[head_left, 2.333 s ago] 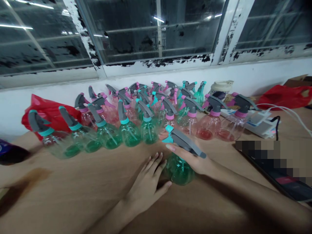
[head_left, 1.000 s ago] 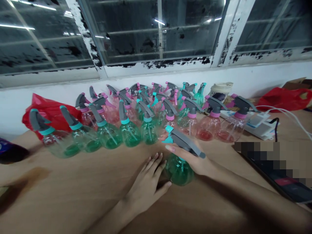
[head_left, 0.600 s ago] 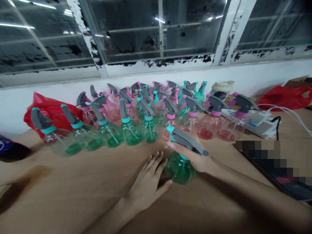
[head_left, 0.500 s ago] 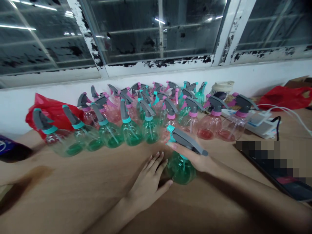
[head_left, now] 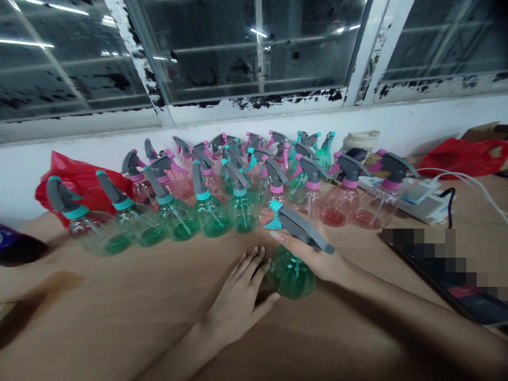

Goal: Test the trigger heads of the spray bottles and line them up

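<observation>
A green spray bottle (head_left: 294,278) with a grey and turquoise trigger head stands slightly tilted near the middle of the table. My right hand (head_left: 313,254) is wrapped round its neck, just below the head; some fingers are hidden behind it. Close to the bottle's left side lies my left hand (head_left: 240,293), palm down on the table with its fingers spread. Whether its fingertips touch the bottle I cannot tell. Beyond both hands runs a front row of spray bottles, green ones (head_left: 214,219) on the left and pink ones (head_left: 337,209) on the right.
More spray bottles crowd behind the front row, against the white wall. Red plastic bags (head_left: 85,182) sit at left and far right. A lidded cup (head_left: 359,145), a white power strip (head_left: 426,203) with cables, a dark phone-like device (head_left: 472,301) and a dark bottle (head_left: 19,246) are around.
The whole view has shifted very slightly. Both hands and the held spray bottle keep nearly the same place and pose.
</observation>
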`<state>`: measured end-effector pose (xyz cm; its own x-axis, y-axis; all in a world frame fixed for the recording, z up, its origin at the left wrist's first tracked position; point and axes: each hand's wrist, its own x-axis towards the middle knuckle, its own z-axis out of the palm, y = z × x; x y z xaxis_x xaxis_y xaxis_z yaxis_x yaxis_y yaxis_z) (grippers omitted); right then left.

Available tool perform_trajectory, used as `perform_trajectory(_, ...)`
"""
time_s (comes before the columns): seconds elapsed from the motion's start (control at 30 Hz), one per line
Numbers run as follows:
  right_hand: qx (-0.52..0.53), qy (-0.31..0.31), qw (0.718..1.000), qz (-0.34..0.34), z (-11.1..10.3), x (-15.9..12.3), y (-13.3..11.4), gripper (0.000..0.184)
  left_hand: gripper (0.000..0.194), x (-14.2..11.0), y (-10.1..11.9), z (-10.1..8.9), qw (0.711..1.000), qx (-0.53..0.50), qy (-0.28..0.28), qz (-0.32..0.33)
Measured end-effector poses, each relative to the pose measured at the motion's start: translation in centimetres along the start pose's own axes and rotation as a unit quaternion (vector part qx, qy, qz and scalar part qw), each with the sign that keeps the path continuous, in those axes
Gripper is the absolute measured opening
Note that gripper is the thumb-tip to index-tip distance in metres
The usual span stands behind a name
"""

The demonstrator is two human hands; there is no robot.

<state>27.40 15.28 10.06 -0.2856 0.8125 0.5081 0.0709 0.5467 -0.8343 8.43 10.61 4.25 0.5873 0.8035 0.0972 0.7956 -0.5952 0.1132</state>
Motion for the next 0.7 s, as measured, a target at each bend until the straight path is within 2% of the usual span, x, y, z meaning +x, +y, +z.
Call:
perform_trajectory(0.2, -0.027, 0.0, 1.0, 0.011, 0.18, 0.11, -0.12, 0.015, 0.06, -0.05, 0.0, 0.12, 1.0, 0.003, 0.0, -0.002)
perform_trajectory(0.4, -0.064, 0.017, 0.998, 0.014, 0.33, 0.26, 0.02, 0.027, 0.059, -0.06, -0.01, 0.16, 1.0, 0.002, 0.009, 0.001)
perform_trajectory(0.53, -0.04, 0.006, 0.999, 0.018, 0.28, 0.34, -0.17, 0.025, 0.058, -0.06, 0.09, 0.01, 1.0, 0.006, 0.011, 0.003)
perform_trajectory(0.7, -0.033, 0.0, 0.999, 0.031, 0.26, 0.26, -0.18, 0.034, 0.058, -0.14, 0.12, 0.02, 1.0, 0.006, 0.017, 0.005)
